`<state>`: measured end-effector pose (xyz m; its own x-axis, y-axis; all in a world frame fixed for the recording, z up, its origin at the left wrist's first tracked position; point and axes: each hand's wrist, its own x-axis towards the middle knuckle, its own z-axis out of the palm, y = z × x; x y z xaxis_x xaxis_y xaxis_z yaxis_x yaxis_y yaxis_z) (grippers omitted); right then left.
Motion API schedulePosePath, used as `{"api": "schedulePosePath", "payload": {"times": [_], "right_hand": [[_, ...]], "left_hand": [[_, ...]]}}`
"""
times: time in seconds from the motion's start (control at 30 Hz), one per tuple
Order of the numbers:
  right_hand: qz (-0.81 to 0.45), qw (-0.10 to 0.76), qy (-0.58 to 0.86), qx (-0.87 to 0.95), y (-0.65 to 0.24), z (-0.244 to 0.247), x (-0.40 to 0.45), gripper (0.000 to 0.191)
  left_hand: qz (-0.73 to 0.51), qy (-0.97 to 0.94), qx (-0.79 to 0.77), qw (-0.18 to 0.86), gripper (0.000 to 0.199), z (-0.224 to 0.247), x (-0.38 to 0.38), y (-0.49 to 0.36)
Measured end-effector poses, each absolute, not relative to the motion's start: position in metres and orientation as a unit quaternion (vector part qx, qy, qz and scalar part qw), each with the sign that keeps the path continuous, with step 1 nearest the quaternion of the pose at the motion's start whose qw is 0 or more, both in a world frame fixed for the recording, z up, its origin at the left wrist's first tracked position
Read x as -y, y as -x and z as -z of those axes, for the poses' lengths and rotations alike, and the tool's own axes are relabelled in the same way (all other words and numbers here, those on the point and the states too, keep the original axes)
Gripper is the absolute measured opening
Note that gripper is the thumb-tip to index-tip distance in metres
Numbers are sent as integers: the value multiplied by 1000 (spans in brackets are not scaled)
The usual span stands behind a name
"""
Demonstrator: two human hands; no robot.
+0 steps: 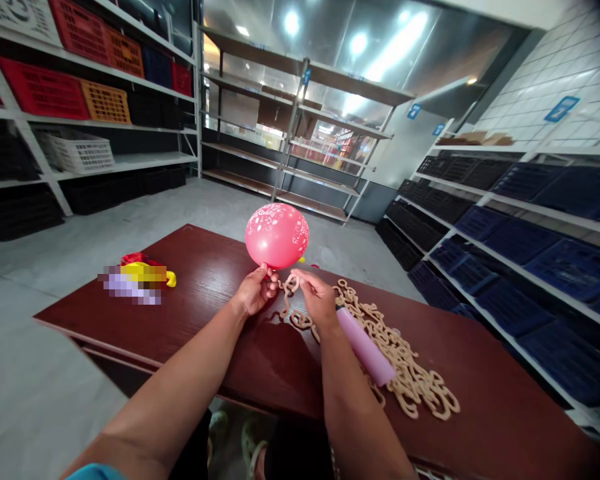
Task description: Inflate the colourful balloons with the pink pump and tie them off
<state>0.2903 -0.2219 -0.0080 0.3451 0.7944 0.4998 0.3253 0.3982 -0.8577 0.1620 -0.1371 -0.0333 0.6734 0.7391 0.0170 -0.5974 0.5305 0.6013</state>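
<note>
An inflated pink balloon (pixel 277 236) with white printed patterns stands above the dark red table. My left hand (pixel 257 289) is closed at its lower end, thumb and fingers pinching where the neck is; the neck itself is hidden. Beside it, my right hand (pixel 317 297) pinches a beige curly link (pixel 291 285) between thumb and fingers. More links of the same kind trail from it onto the table. To the right of my right forearm lies a heap of beige curly links (pixel 405 353), partly under a pink cylinder (pixel 365 347) with a dark end.
At the table's left are yellow (pixel 145 271) and red soft items, partly pixelated. The brown table (pixel 205 267) has its near edge at my body. Shelves with red and orange crates (pixel 45 87) stand left, shelves with dark blue crates (pixel 530 247) right, and a metal rack (pixel 290 133) behind.
</note>
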Motion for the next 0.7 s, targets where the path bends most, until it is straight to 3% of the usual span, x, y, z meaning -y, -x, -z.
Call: {"api": "schedulePosePath", "payload": {"times": [0.7], "right_hand": [[-140, 539, 604, 570, -285, 42, 206, 26]], "left_hand": [[-423, -345, -94, 833, 27, 39, 144, -172]]}}
